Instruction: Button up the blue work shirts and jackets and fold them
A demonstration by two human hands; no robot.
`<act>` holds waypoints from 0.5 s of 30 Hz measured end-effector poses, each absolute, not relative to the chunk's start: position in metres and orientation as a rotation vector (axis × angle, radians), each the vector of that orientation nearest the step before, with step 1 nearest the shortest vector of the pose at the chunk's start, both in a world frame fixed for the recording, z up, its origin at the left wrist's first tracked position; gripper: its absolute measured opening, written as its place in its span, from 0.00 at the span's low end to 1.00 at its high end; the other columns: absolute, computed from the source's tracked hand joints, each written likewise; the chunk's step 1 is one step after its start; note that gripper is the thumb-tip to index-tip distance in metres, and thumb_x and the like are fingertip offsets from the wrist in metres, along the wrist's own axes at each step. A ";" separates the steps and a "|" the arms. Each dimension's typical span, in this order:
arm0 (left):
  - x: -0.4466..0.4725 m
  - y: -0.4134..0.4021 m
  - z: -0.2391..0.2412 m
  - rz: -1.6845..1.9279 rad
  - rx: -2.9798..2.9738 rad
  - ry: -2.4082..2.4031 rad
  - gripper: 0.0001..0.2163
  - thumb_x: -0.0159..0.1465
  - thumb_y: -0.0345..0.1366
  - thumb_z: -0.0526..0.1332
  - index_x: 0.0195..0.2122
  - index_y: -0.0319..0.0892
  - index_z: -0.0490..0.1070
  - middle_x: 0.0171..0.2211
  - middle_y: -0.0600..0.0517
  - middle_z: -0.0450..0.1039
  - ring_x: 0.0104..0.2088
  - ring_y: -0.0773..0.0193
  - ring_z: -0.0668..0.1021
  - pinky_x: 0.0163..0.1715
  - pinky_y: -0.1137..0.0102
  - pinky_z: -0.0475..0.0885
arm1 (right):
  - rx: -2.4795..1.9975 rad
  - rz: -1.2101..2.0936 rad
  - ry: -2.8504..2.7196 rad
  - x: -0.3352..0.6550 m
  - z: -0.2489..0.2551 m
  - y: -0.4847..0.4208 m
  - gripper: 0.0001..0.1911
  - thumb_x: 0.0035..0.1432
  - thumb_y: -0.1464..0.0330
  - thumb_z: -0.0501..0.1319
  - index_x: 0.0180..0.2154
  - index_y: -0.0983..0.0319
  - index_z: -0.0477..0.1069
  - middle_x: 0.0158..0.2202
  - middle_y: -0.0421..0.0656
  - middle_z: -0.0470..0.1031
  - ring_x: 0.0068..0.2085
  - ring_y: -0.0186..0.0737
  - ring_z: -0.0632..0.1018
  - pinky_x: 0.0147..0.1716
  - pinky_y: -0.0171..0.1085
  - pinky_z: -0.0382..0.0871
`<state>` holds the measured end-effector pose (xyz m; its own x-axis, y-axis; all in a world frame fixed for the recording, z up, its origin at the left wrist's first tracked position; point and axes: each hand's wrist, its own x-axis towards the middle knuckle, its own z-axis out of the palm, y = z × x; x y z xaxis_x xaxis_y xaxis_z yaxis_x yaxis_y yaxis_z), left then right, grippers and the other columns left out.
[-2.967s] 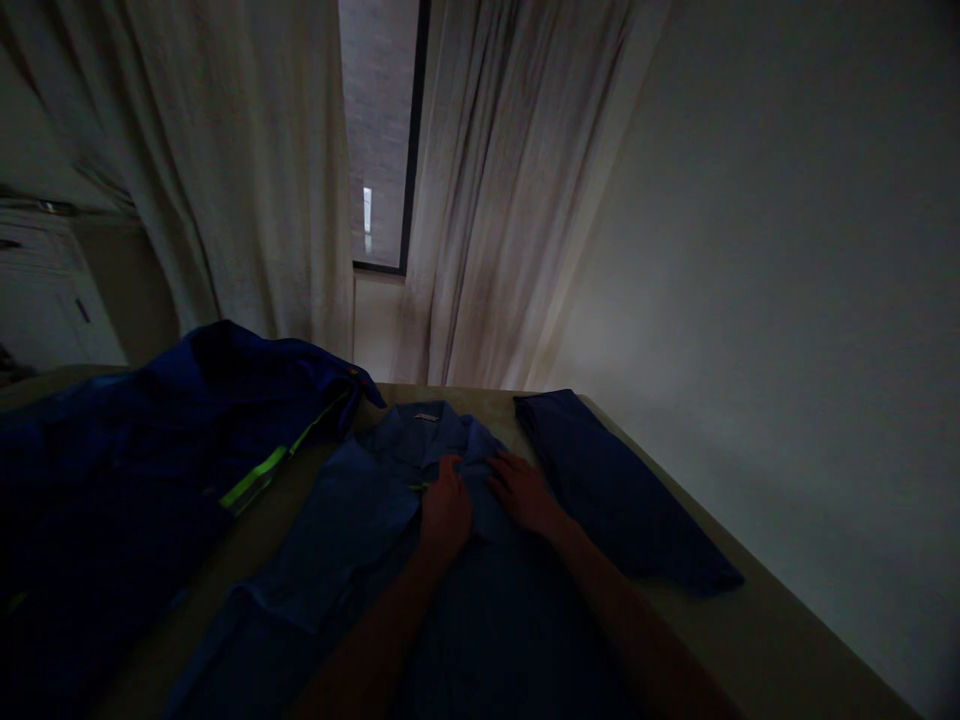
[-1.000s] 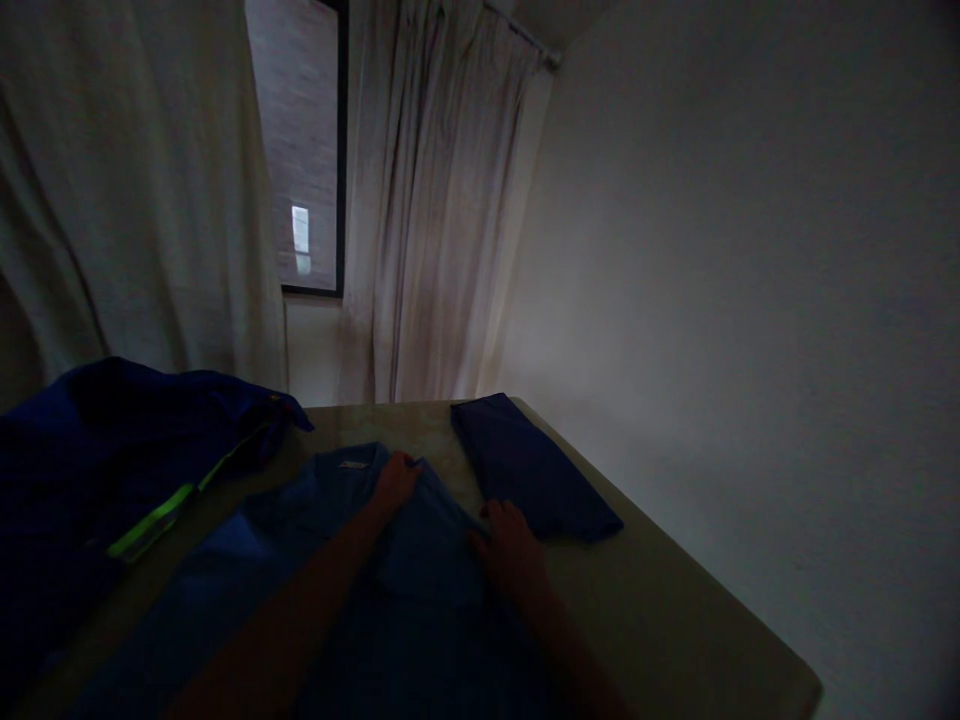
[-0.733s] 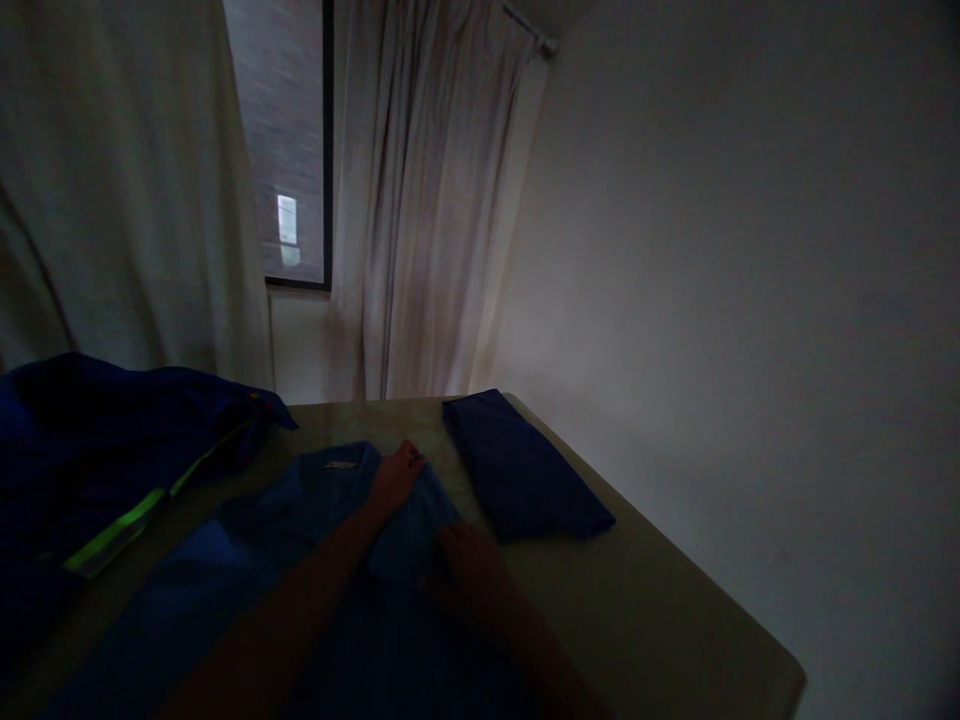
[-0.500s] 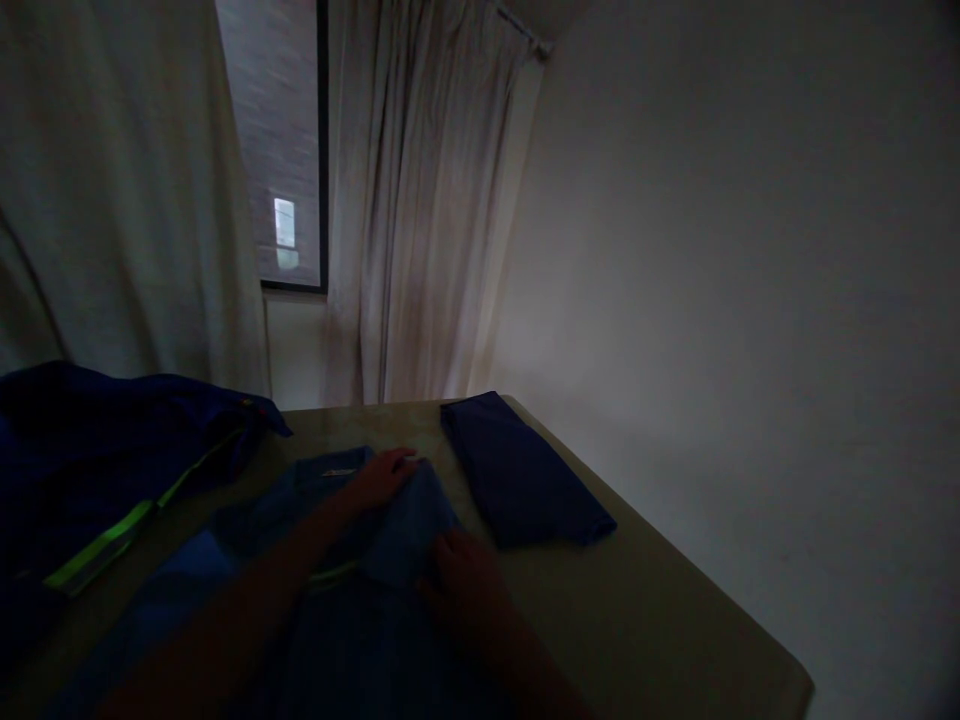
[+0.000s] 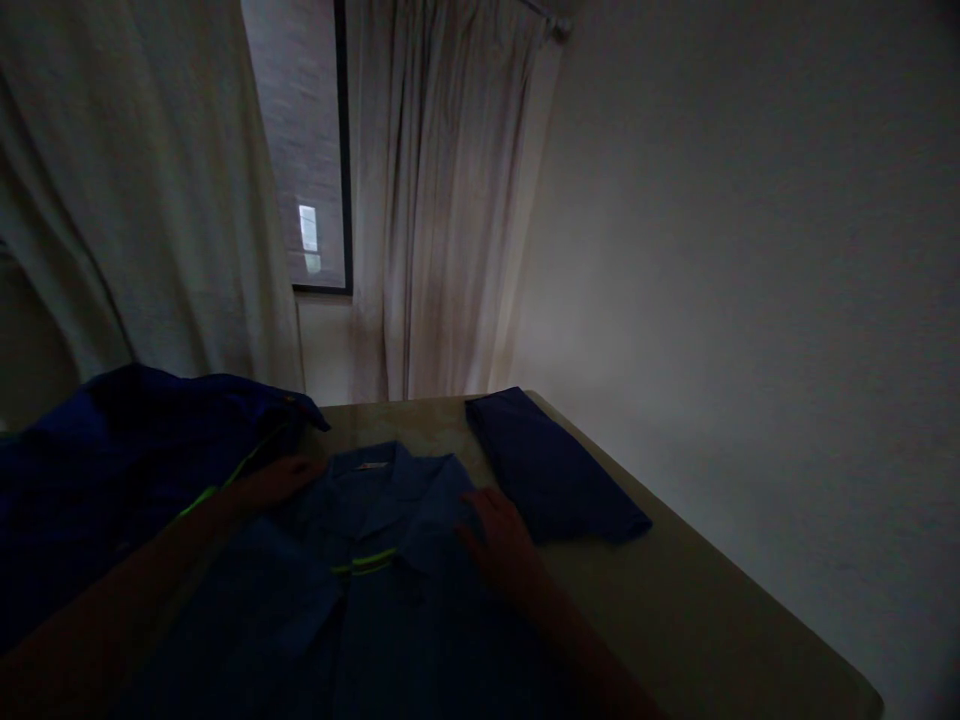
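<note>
A blue work shirt (image 5: 397, 610) lies spread front up, its collar (image 5: 375, 480) pointing away from me. Yellow-green piping (image 5: 373, 561) crosses its chest. At the shirt's left shoulder is my left hand (image 5: 289, 477), fingers stretched out; the dim light blurs where they touch the cloth. My right hand (image 5: 495, 530) rests on the opposite shoulder, fingers apart. The lower part of the shirt fades into darkness.
To the left, a darker blue garment (image 5: 187, 420) with a bright green strip lies heaped. A folded navy garment (image 5: 551, 465) sits at the right on the table (image 5: 675, 610). Behind are curtains (image 5: 442, 220) and a window; a wall (image 5: 712, 280) runs along the right.
My left hand has left the collar and moved left to the shirt's shoulder. My right hand has shifted slightly right and up. The collar now lies flatter, and the view has turned a little left.
</note>
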<state>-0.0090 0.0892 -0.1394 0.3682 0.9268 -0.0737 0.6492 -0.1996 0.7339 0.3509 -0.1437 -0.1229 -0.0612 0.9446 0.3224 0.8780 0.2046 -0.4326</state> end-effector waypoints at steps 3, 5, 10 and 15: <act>-0.020 0.084 -0.139 0.476 1.834 1.245 0.30 0.41 0.58 0.73 0.39 0.41 0.79 0.44 0.43 0.83 0.48 0.44 0.82 0.50 0.59 0.77 | -1.575 0.217 -2.029 0.350 -0.109 -0.103 0.20 0.71 0.62 0.57 0.60 0.61 0.68 0.60 0.47 0.73 0.61 0.44 0.71 0.65 0.40 0.59; -0.023 0.079 -0.140 0.478 1.740 1.200 0.31 0.37 0.54 0.76 0.41 0.41 0.79 0.44 0.43 0.83 0.49 0.43 0.82 0.50 0.58 0.77 | -1.580 0.275 -2.100 0.344 -0.106 -0.067 0.23 0.70 0.63 0.58 0.63 0.63 0.66 0.62 0.49 0.71 0.63 0.43 0.69 0.65 0.38 0.57; -0.018 0.067 -0.142 0.489 1.620 1.054 0.28 0.39 0.52 0.76 0.38 0.40 0.80 0.43 0.42 0.83 0.49 0.43 0.82 0.49 0.58 0.77 | -1.793 0.406 -2.191 0.328 -0.116 0.014 0.38 0.57 0.59 0.71 0.64 0.65 0.65 0.65 0.56 0.68 0.63 0.52 0.71 0.61 0.45 0.64; -0.012 0.063 -0.135 0.465 1.732 1.115 0.23 0.44 0.51 0.72 0.38 0.42 0.79 0.42 0.47 0.84 0.46 0.46 0.83 0.46 0.62 0.77 | -1.796 0.456 -2.306 0.324 -0.114 0.050 0.31 0.46 0.60 0.76 0.52 0.61 0.77 0.50 0.49 0.80 0.48 0.52 0.80 0.47 0.42 0.71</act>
